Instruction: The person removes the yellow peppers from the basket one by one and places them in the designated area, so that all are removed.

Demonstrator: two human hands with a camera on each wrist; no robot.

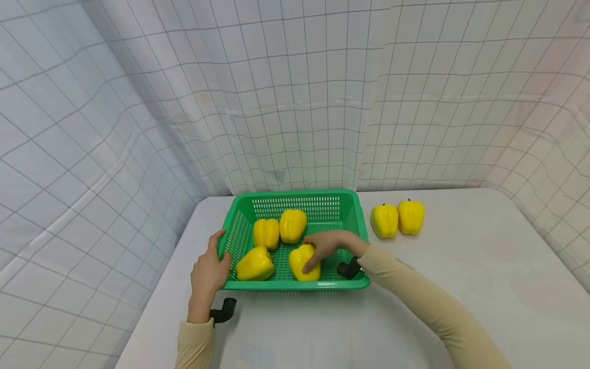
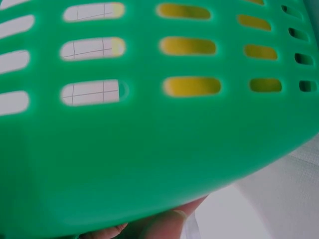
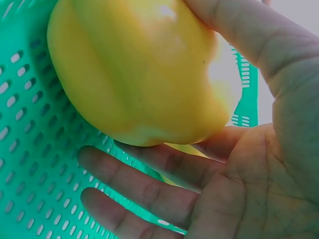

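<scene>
A green perforated plastic basket [image 1: 295, 285] stands on the white table. My left hand [image 1: 209, 271] grips its left rim near the front corner; in the left wrist view, fingertips [image 2: 167, 225] show below the rim of the basket wall. Inside the basket, my right hand [image 1: 326, 243] holds a yellow bell pepper [image 1: 298, 262] near the front wall. Its thumb lies along one side of the pepper and the index finger along another, while the lower fingers [image 3: 144, 191] spread out underneath in the right wrist view. Three more yellow bell peppers [image 1: 254, 265] lie in the basket's left and middle part.
Two yellow bell peppers [image 1: 384, 221] stand side by side on the table [image 1: 479, 256], right of the basket. Black wrist mounts [image 1: 224, 310] are strapped to both wrists. A white grid-patterned curtain [image 1: 295, 102] hangs behind the table and along its sides.
</scene>
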